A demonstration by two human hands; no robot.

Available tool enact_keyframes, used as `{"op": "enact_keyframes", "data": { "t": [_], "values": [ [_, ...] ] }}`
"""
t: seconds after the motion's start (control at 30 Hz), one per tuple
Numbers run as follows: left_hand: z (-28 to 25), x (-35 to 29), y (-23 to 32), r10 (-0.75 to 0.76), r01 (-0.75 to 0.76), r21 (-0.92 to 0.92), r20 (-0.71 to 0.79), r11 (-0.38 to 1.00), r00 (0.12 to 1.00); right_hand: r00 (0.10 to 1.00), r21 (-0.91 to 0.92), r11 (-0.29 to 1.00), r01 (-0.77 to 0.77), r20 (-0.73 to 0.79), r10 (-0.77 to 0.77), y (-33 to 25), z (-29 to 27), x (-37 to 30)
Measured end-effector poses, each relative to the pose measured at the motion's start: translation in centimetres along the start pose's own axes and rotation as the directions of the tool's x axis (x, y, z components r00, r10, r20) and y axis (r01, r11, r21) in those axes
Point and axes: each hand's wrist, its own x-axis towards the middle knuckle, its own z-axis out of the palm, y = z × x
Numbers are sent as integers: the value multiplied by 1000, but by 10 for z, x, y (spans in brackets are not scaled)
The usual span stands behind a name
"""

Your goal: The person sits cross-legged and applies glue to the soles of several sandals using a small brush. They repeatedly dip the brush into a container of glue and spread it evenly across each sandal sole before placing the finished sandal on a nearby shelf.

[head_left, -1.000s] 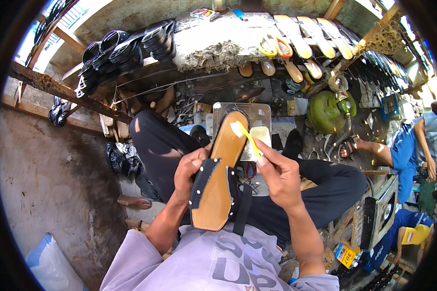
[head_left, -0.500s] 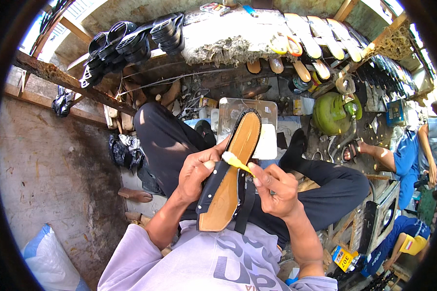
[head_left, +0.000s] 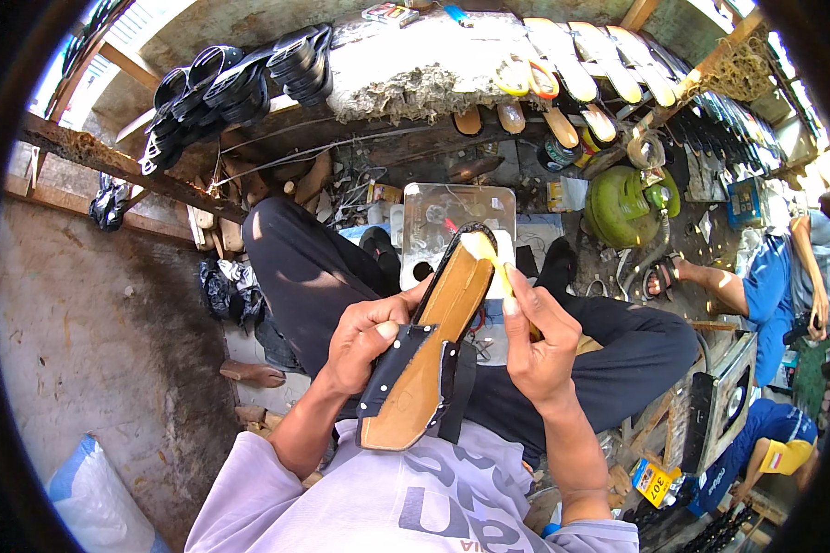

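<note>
The one view looks from the wearer's own head, steeply down and somewhat forward, through a wide fisheye lens. The shirt (head_left: 295,507) takes up much of the lower edge at close range, the sandal (head_left: 429,359) shows near, around the middle, and the shelf (head_left: 387,60) curves across the top, farther off.

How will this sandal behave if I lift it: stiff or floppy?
The sandal is probably fairly stiff: its tan sole shows no sag while the left hand grips one side. The black strap may flex, since it looks thin.
</note>
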Motion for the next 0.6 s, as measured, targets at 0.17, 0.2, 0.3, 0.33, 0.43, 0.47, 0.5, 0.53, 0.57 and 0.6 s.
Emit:
{"op": "enact_keyframes", "data": {
  "t": [0.17, 0.2, 0.3, 0.33, 0.43, 0.47, 0.5, 0.53, 0.57, 0.6],
  "values": [
    [-6, -2, -5, -37, 37, -30, -1, 999, 999, 980, 1, 988, 157, 128, -156, 0, -3, -5],
    [-7, -2, -6, -22, 25, -73, 36, 997, 999, 986, 18, 993, 114, 122, -116, 2, -2, -5],
    [-9, 1, -12, 17, -21, 46, 75, 999, 997, 998, 2, 1000, -20, 55, 20, 3, 1, -1],
    [-9, 2, -13, 34, -37, 51, 62, 998, 998, 998, 14, 998, -58, 15, 58, 2, 3, 0],
    [-8, 3, -15, 37, -34, 99, -28, 995, 999, 996, -11, 997, -81, 34, 82, -6, 5, -1],
    [-8, 3, -16, 31, -26, 104, -42, 994, 999, 994, 6, 996, -88, 72, 87, -9, 6, -3],
    [-8, 4, -16, 25, -20, 110, -44, 994, 999, 994, 42, 997, -60, 90, 56, -10, 5, -5],
    [-7, 4, -17, 16, -11, 114, -46, 993, 999, 996, 93, 995, -47, 78, 40, -7, 8, -5],
    [-8, 3, -18, 20, -17, 99, -34, 995, 999, 992, 60, 993, -102, 82, 97, -2, 9, -4],
    [-9, 4, -19, 27, -25, 85, -22, 996, 999, 989, 48, 990, -129, 83, 125, 7, 10, -1]
  ]
}}
